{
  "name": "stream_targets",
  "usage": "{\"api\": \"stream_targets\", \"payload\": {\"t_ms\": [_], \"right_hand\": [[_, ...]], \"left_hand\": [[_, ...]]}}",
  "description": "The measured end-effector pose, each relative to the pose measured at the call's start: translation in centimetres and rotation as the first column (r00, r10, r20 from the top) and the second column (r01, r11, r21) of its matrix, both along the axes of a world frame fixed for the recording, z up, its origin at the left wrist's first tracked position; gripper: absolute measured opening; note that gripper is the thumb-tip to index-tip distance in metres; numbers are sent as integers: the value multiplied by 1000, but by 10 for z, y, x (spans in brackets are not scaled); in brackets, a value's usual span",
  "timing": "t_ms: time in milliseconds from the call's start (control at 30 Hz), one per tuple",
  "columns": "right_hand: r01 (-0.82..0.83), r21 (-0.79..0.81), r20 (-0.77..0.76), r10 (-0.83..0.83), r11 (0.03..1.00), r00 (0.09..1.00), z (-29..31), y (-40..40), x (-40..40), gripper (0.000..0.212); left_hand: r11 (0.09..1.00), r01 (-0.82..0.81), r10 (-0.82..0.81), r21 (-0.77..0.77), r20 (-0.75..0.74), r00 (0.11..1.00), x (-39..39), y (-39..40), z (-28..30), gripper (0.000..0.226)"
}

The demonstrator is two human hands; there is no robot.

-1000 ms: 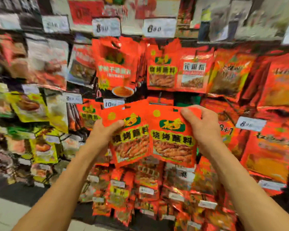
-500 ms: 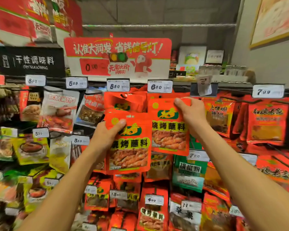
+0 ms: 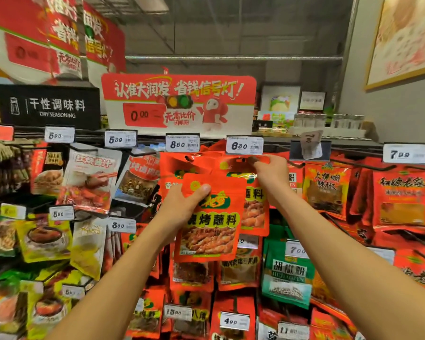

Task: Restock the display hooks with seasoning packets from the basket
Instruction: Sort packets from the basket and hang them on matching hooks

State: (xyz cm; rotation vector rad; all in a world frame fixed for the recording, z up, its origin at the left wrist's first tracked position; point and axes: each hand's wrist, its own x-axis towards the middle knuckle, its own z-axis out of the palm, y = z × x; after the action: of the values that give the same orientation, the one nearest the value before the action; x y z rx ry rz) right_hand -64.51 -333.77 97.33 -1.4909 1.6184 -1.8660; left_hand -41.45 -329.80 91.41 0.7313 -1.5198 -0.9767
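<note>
Step in hand, as I read it: hanging one packet on a hook in the top row of the display rack. The right hand [image 3: 271,174] was up just under the white price tag marked 6.80 [image 3: 244,145], thumb and fingers pinching the top edge of a glossy red-orange seasoning packet with yellow lettering [image 3: 254,204], right at its punched hang hole. The hook itself was mostly hidden behind the tag and the fingers, so I could not tell whether the hole was on it.

The left hand [image 3: 184,204] held a second red-orange seasoning packet of the same kind [image 3: 211,227] lower and in front, thumb across its upper left corner, fingers behind. That grip was closed on the packet, which overlapped the first one's lower left.

Next move, my guess: slide the upper packet back along the hook and let go, then lift the left-hand packet to the same hook. It calls for lining a small hole up with a thin wire end.

Containers: the basket was not in sight. Neighbouring hooks carried hanging stock, including a red packet row under the white tag marked 8.50 [image 3: 182,144] and green pepper-powder packets [image 3: 287,278] below on the right.
</note>
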Motion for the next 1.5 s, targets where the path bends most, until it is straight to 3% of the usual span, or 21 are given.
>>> {"api": "stream_targets", "payload": {"t_ms": [200,333,467,633,733,767,833,867,967,1067,1167,1433,1500], "right_hand": [[69,86,-37,-67,994,997,-8,-31,-9,25],[265,184,-227,-222,946,948,4,-53,-11,31],[376,239,-317,-294,895,902,10,-69,-14,47],[325,223,-247,-270,919,931,2,-66,-20,42],[176,59,-29,-175,983,984,-18,-38,-24,26],[21,27,106,-24,999,994,-26,-26,-25,22],[-375,-32,348,362,926,864,-38,-2,-25,28],[-491,-44,369,471,870,801,-42,6,-27,35],[-536,-29,246,525,844,815,-41,18,-28,35],[-478,-65,203,481,876,853,-32,17,-29,17],[-416,-61,178,420,907,890,-22,13,-28,11],[-87,27,116,83,996,990,-19,-21,-20,20],[-26,80,98,18,996,995,-22,-33,-20,38]], "left_hand": [[1000,-15,15,-14,8,1000,7,-8,-6,23],[1000,14,-14,-23,19,1000,6,-10,-13,8],[1000,-1,1,7,11,1000,2,-18,-17,37],[999,-35,36,26,-34,999,-9,-24,-11,38],[998,10,-4,58,-103,995,-20,-29,-9,6],[998,17,-10,64,-108,994,-27,-32,-7,13],[996,1,9,88,-112,994,-44,-36,-2,19],[995,-8,20,102,-120,993,-52,-37,3,19],[994,-30,40,107,-96,995,-73,-39,19,27],[995,-70,78,74,-108,991,-81,-45,31,24],[992,-97,105,82,-95,990,-85,-51,41,18],[954,-278,281,110,-10,960,-88,-57,49,32],[933,-354,352,59,43,935,-84,-55,46,28]]}}
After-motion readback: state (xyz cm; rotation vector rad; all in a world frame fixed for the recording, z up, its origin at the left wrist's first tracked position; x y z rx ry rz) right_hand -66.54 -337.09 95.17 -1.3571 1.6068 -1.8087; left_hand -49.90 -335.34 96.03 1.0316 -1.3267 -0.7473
